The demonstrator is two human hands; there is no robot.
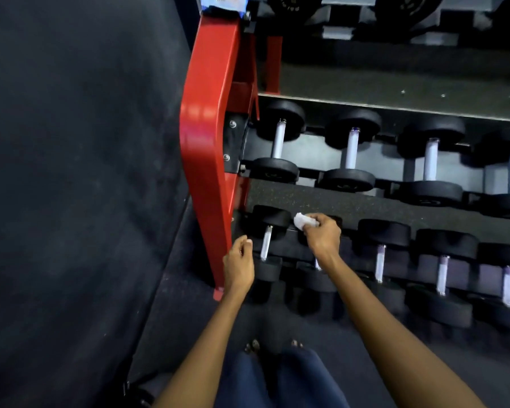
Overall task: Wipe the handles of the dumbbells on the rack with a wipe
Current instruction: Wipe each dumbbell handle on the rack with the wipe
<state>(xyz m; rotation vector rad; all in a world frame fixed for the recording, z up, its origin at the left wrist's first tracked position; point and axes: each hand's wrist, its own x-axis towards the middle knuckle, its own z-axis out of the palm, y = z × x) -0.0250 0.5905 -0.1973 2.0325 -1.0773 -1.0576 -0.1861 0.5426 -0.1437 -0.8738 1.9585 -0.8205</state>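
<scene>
Head view, looking down at the low tier of the rack. Red upright (209, 142) of the rack stands at roughly 10 o'clock from the hands. Left hand (239, 262) hovers just beside the upright's lower end, at 9 o'clock from the first handle; fingers loosely curled, holding nothing, touching nothing as far as can be told. First dumbbell handle (266, 243), bottom row, lies bare between its two black heads, just right of the left hand. Right hand (323, 235) sits at 3 o'clock from that handle, over the second dumbbell (318, 278) of the row, whose handle is mostly hidden under the wrist. Its fingertips pinch a crumpled white wipe (305, 221), which sticks out toward 10 o'clock, near the far head of the first dumbbell; wipe is off any handle at this moment. Further right, three more handles of the bottom row and four on the middle tier (395, 160) at 12 to 2 o'clock. Judgement: step in hand is positioning the wipe between handles at the left end of the bottom row; which handles are already wiped cannot be told. Next move calls for bringing the wipe down onto a handle, wrapping it round the bar and running it along the length between the heads.
</scene>
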